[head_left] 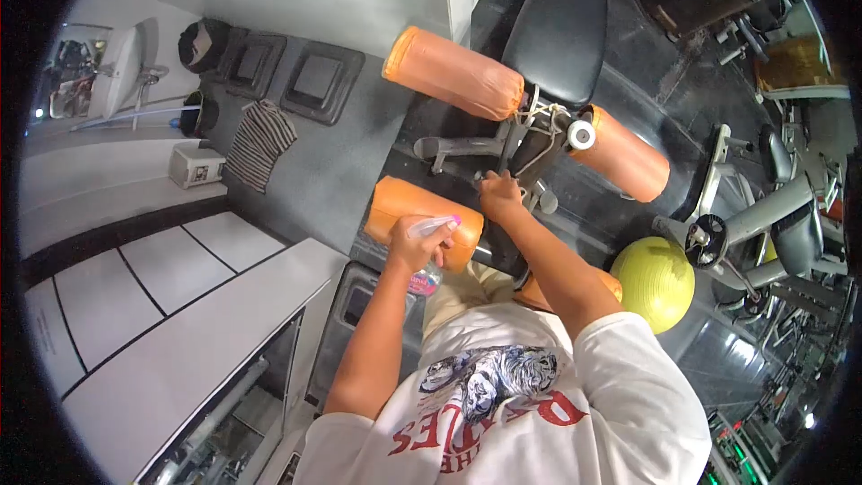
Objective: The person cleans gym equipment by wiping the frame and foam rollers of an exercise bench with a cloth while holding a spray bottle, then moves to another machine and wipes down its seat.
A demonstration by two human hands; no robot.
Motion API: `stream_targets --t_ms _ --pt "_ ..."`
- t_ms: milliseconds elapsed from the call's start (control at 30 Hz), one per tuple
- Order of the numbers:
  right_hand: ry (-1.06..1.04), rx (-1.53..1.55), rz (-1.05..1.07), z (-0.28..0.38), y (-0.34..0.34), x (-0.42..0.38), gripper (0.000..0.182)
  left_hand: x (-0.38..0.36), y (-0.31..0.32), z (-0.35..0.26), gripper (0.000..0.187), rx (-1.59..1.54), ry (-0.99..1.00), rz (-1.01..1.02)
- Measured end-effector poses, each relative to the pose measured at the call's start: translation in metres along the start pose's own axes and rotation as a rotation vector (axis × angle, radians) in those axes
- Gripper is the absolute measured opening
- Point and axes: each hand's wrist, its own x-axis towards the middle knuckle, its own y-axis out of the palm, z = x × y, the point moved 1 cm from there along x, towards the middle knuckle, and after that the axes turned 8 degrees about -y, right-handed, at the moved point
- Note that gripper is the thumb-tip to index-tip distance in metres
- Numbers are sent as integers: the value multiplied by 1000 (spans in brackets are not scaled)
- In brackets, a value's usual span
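Note:
My left hand is wrapped around a clear spray bottle with a pink nozzle and a pink label. The bottle is held just over an orange foam roller pad of a weight bench. My right hand reaches forward to the bench's metal frame, its fingers curled beside the post; what they grip is hidden. Ahead of it, two more orange roller pads flank the post, with cord tied between them and a white round cap. Another orange pad shows partly behind my right forearm.
A black padded bench seat extends beyond the rollers. A yellow exercise ball stands at the right, near other gym machines. At the left are a white cabinet, a striped cloth, black step platforms and a sink.

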Motion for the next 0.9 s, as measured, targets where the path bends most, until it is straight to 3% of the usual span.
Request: stream_targets --t_ms 33,133,233,333,367,567,667,700,800,900 --pt "-68 -70 23 6 2 -6 23 -1 1 -1 33 13 -12 2" --pt "-92 291 20 25 -45 -63 27 0 0 0 34 28 -12 3" --pt "-89 460 -93 21 -58 -105 34 0 -1 2 34 -13 -14 11" --pt "43 484 -156 -1 -28 -84 43 1 -3 2 34 -37 -16 25" --pt "62 443 -262 -11 -12 -69 43 2 -2 1 33 -39 -16 31" --pt "236 402 -351 -26 17 -39 39 1 -1 -1 31 -26 -11 34" --pt "161 445 -80 -9 -25 -90 42 6 -3 5 31 -36 -19 53" --pt "60 445 -123 -6 -25 -106 46 7 -5 5 31 -18 -23 62" --pt "40 530 -179 -3 -30 -123 44 8 -5 5 32 -21 -19 72" --pt "194 447 -260 -13 -16 -87 37 11 -6 9 34 -20 -9 58"
